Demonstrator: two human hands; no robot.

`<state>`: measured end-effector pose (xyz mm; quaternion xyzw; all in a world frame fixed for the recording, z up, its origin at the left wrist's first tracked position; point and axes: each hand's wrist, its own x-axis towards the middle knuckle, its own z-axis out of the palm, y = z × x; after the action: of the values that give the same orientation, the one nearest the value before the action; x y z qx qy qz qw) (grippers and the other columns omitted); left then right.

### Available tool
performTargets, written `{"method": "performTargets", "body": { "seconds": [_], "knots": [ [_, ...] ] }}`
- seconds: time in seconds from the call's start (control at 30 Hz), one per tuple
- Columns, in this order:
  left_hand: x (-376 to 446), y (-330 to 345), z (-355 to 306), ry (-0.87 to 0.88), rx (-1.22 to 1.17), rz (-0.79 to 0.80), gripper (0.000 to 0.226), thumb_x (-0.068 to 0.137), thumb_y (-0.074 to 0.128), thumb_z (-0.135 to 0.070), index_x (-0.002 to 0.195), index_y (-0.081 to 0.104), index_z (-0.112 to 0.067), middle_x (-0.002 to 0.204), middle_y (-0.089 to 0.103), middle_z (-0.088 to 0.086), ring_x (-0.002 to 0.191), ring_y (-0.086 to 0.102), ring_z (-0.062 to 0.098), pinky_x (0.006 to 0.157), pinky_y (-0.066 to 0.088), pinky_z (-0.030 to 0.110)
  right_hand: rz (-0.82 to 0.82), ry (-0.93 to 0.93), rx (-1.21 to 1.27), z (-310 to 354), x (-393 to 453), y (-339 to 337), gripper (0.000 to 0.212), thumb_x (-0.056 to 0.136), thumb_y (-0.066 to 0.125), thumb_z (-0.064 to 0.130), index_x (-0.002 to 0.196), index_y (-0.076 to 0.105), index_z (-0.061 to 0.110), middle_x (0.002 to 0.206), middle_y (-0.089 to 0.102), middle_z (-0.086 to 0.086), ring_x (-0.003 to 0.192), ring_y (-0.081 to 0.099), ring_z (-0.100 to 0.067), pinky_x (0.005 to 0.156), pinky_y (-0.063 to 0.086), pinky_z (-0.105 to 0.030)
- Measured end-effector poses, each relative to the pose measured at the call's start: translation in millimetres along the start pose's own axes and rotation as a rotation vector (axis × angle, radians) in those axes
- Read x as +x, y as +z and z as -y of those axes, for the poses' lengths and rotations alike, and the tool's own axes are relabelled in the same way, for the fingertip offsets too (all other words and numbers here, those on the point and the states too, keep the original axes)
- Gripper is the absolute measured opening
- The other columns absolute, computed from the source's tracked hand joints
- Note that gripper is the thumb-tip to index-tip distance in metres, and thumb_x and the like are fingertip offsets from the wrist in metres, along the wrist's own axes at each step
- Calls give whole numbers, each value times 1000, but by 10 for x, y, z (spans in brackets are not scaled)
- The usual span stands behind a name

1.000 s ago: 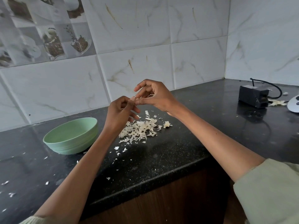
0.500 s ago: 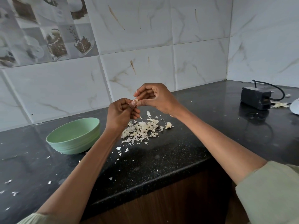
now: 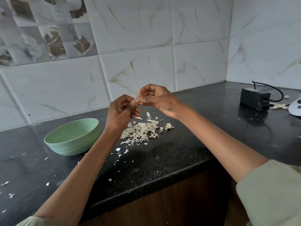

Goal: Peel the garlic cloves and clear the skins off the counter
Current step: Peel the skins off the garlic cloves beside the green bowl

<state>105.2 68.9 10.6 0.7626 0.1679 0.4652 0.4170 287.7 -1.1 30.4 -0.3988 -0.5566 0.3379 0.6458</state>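
The black counter [image 3: 187, 154] carried everything in front of you, against a white tiled wall [image 3: 146, 38]. A green bowl [image 3: 71, 137] sat on it to the left of your arms, and a black box [image 3: 254, 99] with a cable stood far off near the right corner. A heap of garlic skins [image 3: 141, 131] lay on the counter right below your hands, with loose flakes scattered toward the near edge. Your left hand [image 3: 120, 111] was raised above the heap, its fingers curled round a garlic clove [image 3: 133, 102]. Your right hand [image 3: 159, 98] met it there, thumb and fingertips pinching at the clove's tip, the other fingers bent.
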Motion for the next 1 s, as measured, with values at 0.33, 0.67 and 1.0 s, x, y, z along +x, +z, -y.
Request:
{"method": "performTargets", "body": {
  "seconds": [0.33,0.67,1.0],
  "knots": [
    [-10,31,30,9,129,-3,20,114,46,-17,109,65,-12,90,77,7,61,71,26,52,52,28,-105,-66,-165,-36,10,5,23,85,83,-2,104,71,3,95,72,-11,93,72,-21,87,61,-31],
    [-26,70,29,16,177,-131,25,108,53,-13,86,64,-6,67,59,7,54,44,12,50,37,24,22,-173,-352,-40,-21,101,27,86,84,5,109,70,0,100,75,-9,92,73,-21,89,61,-34],
    [-10,90,47,-9,82,-161,32,108,55,-17,80,56,-2,66,44,4,61,31,16,54,24,31,39,-19,-164,-87,-15,110,16,92,75,-1,107,71,-2,94,75,-16,86,74,-20,79,61,-26]
  ]
}}
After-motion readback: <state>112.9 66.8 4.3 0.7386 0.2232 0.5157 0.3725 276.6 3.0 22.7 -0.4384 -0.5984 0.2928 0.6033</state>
